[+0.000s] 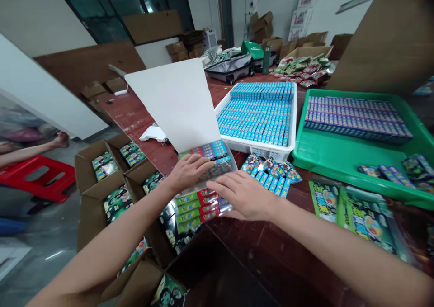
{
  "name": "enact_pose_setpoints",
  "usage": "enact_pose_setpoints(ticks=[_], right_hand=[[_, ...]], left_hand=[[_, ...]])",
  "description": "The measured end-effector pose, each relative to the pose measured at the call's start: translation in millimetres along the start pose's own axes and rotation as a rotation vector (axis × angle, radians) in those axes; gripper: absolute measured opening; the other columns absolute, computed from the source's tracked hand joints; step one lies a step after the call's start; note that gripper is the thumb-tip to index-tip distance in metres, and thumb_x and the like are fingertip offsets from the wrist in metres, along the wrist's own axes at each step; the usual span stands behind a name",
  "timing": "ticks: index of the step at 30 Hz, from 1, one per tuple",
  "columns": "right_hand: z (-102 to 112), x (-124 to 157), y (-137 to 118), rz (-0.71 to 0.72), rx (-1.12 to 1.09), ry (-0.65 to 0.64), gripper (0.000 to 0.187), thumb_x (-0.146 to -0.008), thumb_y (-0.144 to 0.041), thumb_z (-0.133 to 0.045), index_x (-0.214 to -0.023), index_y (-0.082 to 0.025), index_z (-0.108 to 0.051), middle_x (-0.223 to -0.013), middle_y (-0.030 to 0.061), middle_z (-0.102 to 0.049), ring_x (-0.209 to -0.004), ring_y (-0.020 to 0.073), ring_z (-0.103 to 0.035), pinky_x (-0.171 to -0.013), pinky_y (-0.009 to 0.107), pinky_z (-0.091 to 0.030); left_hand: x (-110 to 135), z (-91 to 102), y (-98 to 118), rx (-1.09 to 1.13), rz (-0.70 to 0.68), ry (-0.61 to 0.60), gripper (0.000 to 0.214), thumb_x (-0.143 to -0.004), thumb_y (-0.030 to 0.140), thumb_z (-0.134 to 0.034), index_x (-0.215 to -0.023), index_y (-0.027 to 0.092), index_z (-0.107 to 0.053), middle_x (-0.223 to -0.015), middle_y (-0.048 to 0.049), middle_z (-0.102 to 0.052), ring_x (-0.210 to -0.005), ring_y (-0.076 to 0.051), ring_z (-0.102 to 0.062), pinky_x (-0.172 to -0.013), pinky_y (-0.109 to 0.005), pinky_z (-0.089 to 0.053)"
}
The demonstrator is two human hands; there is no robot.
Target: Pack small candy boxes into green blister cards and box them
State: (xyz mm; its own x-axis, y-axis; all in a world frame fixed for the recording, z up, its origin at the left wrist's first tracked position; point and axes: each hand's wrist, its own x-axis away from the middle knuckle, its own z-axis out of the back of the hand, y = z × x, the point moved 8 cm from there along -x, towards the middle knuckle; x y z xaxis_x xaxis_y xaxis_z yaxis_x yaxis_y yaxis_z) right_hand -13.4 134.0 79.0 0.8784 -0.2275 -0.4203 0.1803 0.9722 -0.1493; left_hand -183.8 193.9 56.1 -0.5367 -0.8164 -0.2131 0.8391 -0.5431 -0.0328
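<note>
White card stands up as the raised lid (176, 103) of a shallow box (233, 162), tipped back so that its inside lies bare to both hands. The left hand (190, 170) lies palm down over the packs in the box, fingers stretched out and not clamped, perhaps to steady the rows. The right hand (246, 196) is near it, a small gap between them, its fingers over a block of green-and-red packs (190, 210) at the box's near side; whether it grips or only presses, I cannot tell. That block lies in straight rows, ends lined up, close to the edge of the dark red counter (251, 239).

Just beyond the right hand, loose blue packs (274, 185) lie within easy reach. Behind them a white basket (267, 152) holds more blue packs (257, 121) in tight ranks, which probably stops them toppling. Beside it, a green tray (325, 151) holds purple packs (356, 117) along its far side, and flat pouches (323, 200) lie in front of it.

To the left, below the counter, open cartons (90, 212) hold dark packets (117, 200), flaps apart, seemingly for access from above. Farther off, another person's foot (61, 139) shows above a red stool (40, 173).
</note>
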Motion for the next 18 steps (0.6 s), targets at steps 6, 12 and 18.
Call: enact_pose_setpoints(ticks=[6,12,18], right_hand=[[-14.5,-35.8,37.1,-0.080,0.048,-0.086,0.078,-0.090,-0.056,-0.068,-0.148,-0.011,-0.041,-0.128,0.0169,-0.063,-0.115,0.0328,-0.059,-0.094,0.046,-0.048],[-36.1,-64.7,52.9,-0.081,0.089,-0.198,0.076,-0.084,-0.058,-0.073,-0.142,-0.015,-0.049,-0.128,0.0163,-0.065,-0.114,0.0337,-0.063,-0.092,0.047,-0.052],[-45.4,-64.5,45.8,-0.126,0.268,-0.180,0.065,-0.100,-0.059,-0.048,-0.147,-0.014,-0.046,-0.162,0.0180,-0.039,-0.150,0.0332,-0.032,-0.122,0.061,-0.022]], left_hand=[[-4.2,5.2,-51.1,0.096,0.168,0.142,0.041,-0.097,0.049,-0.057,-0.125,0.021,-0.065,-0.131,-0.0116,-0.064,-0.121,-0.026,-0.061,-0.109,-0.041,-0.047],[11.8,31.9,-73.1,0.176,0.336,0.226,0.044,-0.103,0.049,-0.041,-0.117,0.017,-0.067,-0.116,-0.0110,-0.071,-0.109,-0.023,-0.068,-0.099,-0.036,-0.053],[27.3,23.9,17.8,-0.015,0.223,0.081,0.061,-0.103,0.053,-0.034,-0.155,0.022,-0.039,-0.159,-0.0144,-0.044,-0.145,-0.034,-0.043,-0.119,-0.053,-0.032]])
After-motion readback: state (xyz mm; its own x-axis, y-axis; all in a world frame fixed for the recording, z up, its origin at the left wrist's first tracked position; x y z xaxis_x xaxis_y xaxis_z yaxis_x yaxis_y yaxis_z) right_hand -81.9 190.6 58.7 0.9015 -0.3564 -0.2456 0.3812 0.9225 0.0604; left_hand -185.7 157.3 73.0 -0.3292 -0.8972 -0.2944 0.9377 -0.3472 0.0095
